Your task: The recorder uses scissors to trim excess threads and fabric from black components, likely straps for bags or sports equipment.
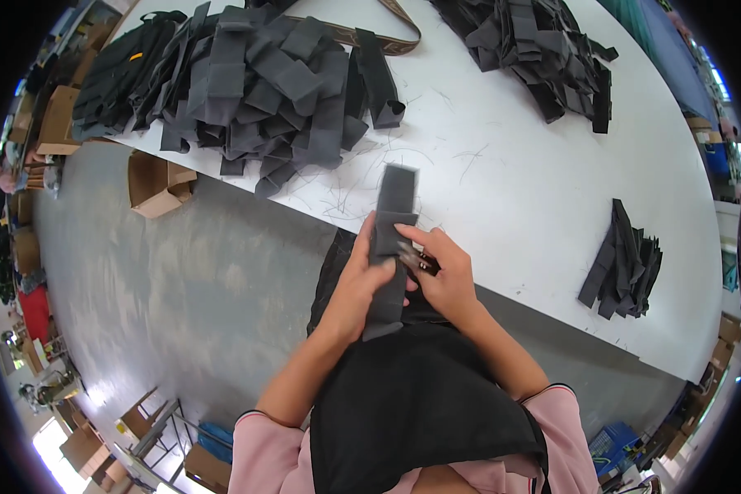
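Observation:
A dark grey fabric strip (397,191), folded over into layers, is held up in front of my body at the table's near edge. My left hand (354,288) is closed round its left side, thumb across the front. From the right, my right hand (447,270) pinches the strip's upper fold between thumb and finger. Small thread snips (421,260), blurred, sit in the palm and fingers of that same hand, tips toward the strip. Behind the strip some fingers are hidden.
On the white table (502,173) lie a big heap of grey strips (263,86), a second heap (527,41) at the back right, and a small stack (623,263) at the right edge. Loose threads lie scattered. Below stands an open cardboard box (158,185) on the floor.

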`<state>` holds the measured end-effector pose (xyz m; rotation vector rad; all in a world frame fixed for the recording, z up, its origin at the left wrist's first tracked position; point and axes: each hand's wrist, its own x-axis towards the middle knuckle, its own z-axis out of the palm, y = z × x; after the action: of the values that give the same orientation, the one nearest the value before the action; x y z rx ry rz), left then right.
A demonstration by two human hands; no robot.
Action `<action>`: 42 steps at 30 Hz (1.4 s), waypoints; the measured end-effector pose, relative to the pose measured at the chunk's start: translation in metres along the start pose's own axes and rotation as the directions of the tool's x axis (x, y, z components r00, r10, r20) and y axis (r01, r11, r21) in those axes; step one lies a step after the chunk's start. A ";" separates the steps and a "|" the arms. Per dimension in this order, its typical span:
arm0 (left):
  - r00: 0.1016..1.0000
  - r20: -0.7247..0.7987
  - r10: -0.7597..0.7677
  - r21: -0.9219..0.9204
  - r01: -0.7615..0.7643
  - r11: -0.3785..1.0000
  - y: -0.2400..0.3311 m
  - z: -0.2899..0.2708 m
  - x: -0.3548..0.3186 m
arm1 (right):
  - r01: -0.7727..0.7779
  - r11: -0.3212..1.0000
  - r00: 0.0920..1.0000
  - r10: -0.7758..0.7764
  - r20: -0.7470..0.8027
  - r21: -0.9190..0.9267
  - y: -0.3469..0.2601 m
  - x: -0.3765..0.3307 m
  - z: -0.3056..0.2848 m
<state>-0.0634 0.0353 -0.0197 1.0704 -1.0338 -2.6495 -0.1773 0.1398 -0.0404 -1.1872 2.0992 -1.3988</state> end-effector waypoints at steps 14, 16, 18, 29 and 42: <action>0.856 0.248 0.454 0.707 -0.480 0.518 -0.013 -0.003 -0.010 | -0.419 0.623 0.883 0.448 0.138 0.661 0.000 0.034 0.005; 0.753 0.368 0.546 0.759 -0.583 0.291 0.000 -0.001 -0.005 | -0.593 0.473 0.791 0.494 0.362 0.652 0.003 0.038 -0.001; 0.629 0.554 0.546 0.754 -0.657 -0.009 0.006 -0.005 -0.001 | -0.783 0.306 0.617 0.500 0.608 0.542 -0.003 0.045 -0.005; 0.855 0.211 0.474 0.501 -0.511 0.699 -0.008 -0.025 0.008 | -0.250 0.963 0.967 0.244 0.072 0.104 -0.022 -0.014 -0.039; 0.855 0.245 0.456 0.555 -0.510 0.658 -0.004 -0.024 0.003 | -0.056 0.998 0.996 0.057 0.071 -0.020 -0.017 -0.021 -0.054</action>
<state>-0.0500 0.0245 -0.0367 0.6010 -1.9536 -1.9666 -0.1941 0.1856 -0.0046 -1.1580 2.0838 -1.2964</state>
